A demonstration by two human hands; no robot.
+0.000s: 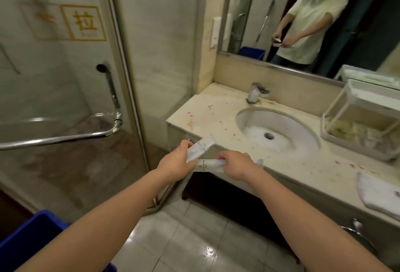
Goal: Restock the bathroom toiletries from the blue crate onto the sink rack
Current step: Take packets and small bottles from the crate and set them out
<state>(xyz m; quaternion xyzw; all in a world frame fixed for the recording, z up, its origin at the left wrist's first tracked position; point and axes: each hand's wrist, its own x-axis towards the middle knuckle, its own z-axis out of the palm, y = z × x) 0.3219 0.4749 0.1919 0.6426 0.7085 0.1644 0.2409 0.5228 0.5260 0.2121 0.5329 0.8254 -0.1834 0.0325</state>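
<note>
My left hand (176,162) grips a long white toiletry packet (200,148) that points up and to the right. My right hand (234,164) grips a second white packet (207,165) lying crosswise; its far end sticks out past the hand on the right. Both hands are close together in front of the sink counter's left front edge. The white two-tier sink rack (360,120) stands at the right end of the counter, with yellowish packets in its lower tray. A corner of the blue crate (32,235) shows at the bottom left on the floor.
The marble counter (205,118) holds a round basin (279,129) and a chrome tap (256,93). A folded white towel (378,193) lies at the counter's right front. A glass shower door with a chrome bar (65,137) is on the left. A mirror (313,18) hangs above the counter.
</note>
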